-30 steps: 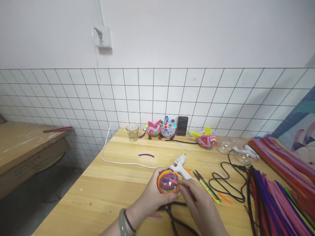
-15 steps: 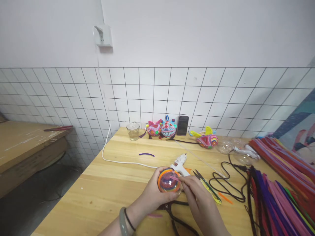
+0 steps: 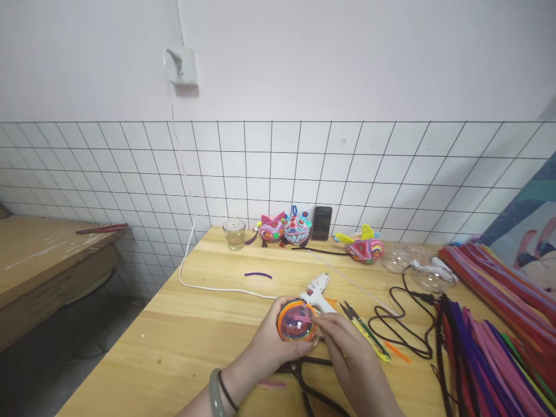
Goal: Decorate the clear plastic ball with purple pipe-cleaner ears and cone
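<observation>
My left hand is wrapped around a clear plastic ball, whose rim and inside show rings of orange, blue and purple pipe cleaner. With a pinch of thumb and fingers, my right hand holds a short pink pipe cleaner against the face of the ball. Just behind the ball lies a white glue gun. Black-handled scissors rest beneath my hands, partly hidden by them. A pink scrap lies beside the scissors.
Bundles of coloured pipe cleaners fill the right side. Thread snips, a black cord and clear plastic balls lie nearer the middle. Along the wall stand decorated fish-like figures, a phone and a glass cup.
The pink pipe cleaner has shifted slightly left and lies more level across the ball. My right hand has moved a little left with it. My left hand keeps its hold.
</observation>
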`<state>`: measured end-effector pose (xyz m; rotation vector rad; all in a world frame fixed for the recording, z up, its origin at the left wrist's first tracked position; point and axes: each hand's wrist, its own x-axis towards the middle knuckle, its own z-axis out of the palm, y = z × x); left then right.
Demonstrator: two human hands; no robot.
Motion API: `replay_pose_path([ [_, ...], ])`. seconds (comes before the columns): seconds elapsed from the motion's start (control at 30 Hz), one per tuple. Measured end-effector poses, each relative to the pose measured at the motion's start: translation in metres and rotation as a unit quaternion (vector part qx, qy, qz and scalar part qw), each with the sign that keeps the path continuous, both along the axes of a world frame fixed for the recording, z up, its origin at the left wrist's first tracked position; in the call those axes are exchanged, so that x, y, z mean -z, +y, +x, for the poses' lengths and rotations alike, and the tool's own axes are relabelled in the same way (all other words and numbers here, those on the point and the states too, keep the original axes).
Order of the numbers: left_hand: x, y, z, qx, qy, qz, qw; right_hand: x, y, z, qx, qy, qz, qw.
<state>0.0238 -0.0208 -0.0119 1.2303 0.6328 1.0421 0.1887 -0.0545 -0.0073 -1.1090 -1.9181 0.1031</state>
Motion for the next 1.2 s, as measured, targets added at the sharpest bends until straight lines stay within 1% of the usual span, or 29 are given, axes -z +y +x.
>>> replay_pose_path([
  [0.27,0.0027,-0.0003,-0.001,0.001,0.004,0.011,1.0,0.0006,-0.0001,-0.0012,0.015,-0.021,0.032,0.999],
  [0.53,-0.0027,-0.0024,-0.0004,0.006,0.013,-0.001,1.0,0.0044,0.001,-0.0016,0.011,-0.011,0.033,0.999],
  [0.77,-0.0023,-0.0051,-0.0001,0.008,0.04,0.0,0.999,0.007,0.0016,-0.0021,0.01,-0.02,0.047,0.999],
  [1.0,-0.0019,-0.0052,0.0008,-0.003,0.05,-0.004,0.999,0.0024,0.0012,-0.0014,0.022,-0.035,0.049,0.998],
  [1.2,0.0006,-0.0051,0.0005,0.006,0.026,-0.008,1.0,0.0015,0.0011,-0.0019,0.033,-0.032,0.063,0.997],
])
